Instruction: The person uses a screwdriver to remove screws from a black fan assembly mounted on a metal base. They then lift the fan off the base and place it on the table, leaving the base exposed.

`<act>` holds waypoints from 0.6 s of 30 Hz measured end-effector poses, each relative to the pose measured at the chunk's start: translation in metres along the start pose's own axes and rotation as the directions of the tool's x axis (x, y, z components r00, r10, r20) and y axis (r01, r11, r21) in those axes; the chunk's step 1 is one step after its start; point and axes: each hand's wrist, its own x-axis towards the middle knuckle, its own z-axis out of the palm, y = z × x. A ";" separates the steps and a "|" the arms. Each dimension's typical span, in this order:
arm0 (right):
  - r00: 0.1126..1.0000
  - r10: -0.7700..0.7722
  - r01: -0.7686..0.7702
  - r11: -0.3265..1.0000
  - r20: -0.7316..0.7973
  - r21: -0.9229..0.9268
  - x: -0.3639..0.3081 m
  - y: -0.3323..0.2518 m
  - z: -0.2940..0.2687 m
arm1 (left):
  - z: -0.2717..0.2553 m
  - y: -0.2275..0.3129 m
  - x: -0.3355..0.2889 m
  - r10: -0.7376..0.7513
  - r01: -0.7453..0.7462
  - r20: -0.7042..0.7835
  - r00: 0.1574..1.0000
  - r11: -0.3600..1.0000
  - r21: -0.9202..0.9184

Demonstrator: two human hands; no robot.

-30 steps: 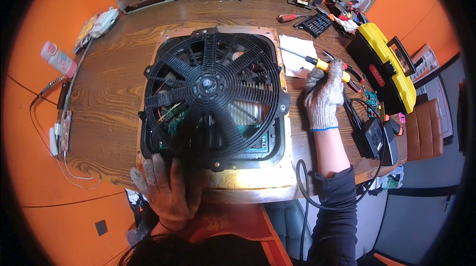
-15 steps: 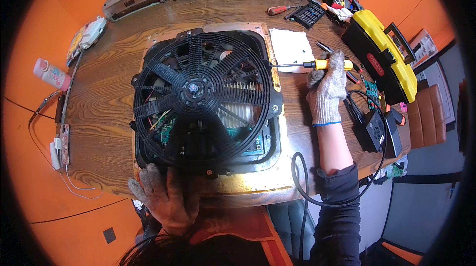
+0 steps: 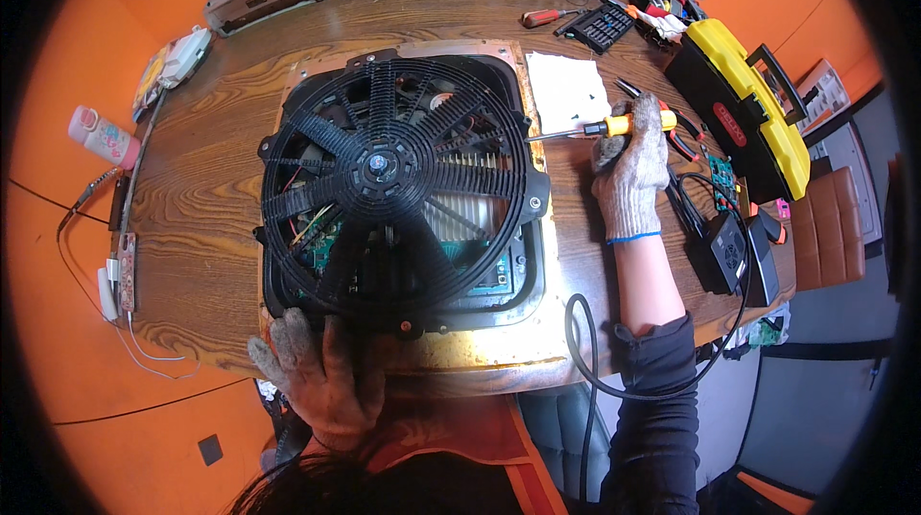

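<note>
A large black fan (image 3: 379,166) with a round ribbed guard lies over an open housing on a metal base plate (image 3: 480,350). Between its blades a green circuit board (image 3: 489,278) and a silver finned heat sink (image 3: 459,220) show. My right hand (image 3: 628,170), in a whitish knit glove, is closed round the yellow handle of a screwdriver (image 3: 612,126). The shaft points left, its tip at the right rim of the fan; whether it touches a screw cannot be made out. My gloved left hand (image 3: 321,371) rests at the near left edge of the housing, fingers spread and holding nothing.
White paper (image 3: 564,93) with small dark bits lies right of the fan. Farther right stand a yellow-and-black toolbox (image 3: 743,112) and a black device (image 3: 718,256) with a looping cable. A red-handled screwdriver (image 3: 542,17) and a bit set (image 3: 606,28) lie at the back.
The screwdriver has tilted slightly, its tip now a little nearer to me along the fan's right rim. My left hand stays in place. The whole view has shifted slightly.
</note>
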 end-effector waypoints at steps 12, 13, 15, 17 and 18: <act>0.996 0.079 -0.082 0.990 0.033 0.111 0.006 -0.007 -0.006 | -0.003 0.005 0.004 0.007 -0.007 -0.018 1.000 1.000 0.008; 0.996 0.088 -0.088 0.991 0.014 0.102 0.006 -0.007 -0.006 | -0.004 0.005 0.003 -0.001 0.001 0.000 1.000 1.000 0.006; 0.996 0.092 -0.090 0.991 -0.016 0.094 0.006 -0.006 -0.005 | -0.004 0.005 0.003 0.008 -0.008 0.000 1.000 1.000 0.025; 0.997 0.082 -0.080 0.992 -0.014 0.094 0.007 -0.006 -0.005 | -0.003 0.004 0.003 0.003 -0.003 0.015 1.000 1.000 0.025; 0.997 0.077 -0.077 0.992 0.006 0.101 0.007 -0.006 -0.005 | -0.003 0.004 0.003 0.005 -0.005 0.008 1.000 1.000 0.029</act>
